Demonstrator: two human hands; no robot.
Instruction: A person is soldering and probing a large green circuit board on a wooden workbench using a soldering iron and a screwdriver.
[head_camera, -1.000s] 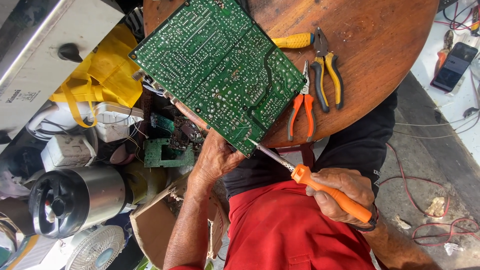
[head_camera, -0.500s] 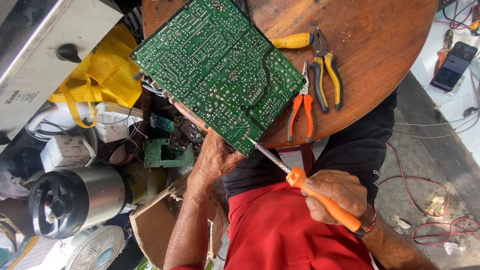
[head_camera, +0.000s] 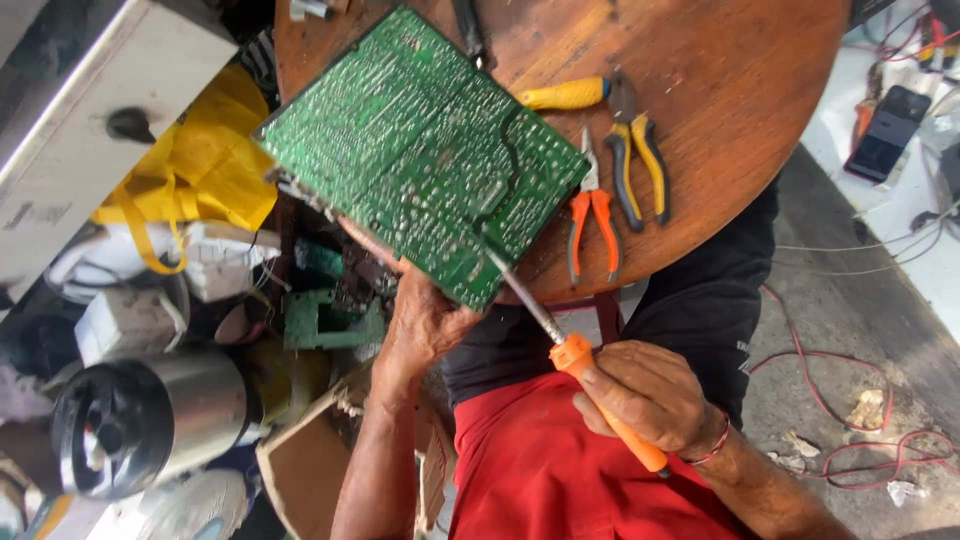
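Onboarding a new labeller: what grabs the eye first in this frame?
The big green circuit board, solder side up, on the round wooden table, with the left hand under its near edge. The right hand holds an orange-handled soldering iron, tip on that edge. Orange and yellow-handled pliers lie beside it.

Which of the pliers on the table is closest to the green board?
The orange-handled pliers; they lie right beside the green circuit board. The yellow-and-black pliers lie farther out.

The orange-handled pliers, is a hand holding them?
No, the orange-handled pliers lie untouched on the round wooden table, beside the green circuit board.
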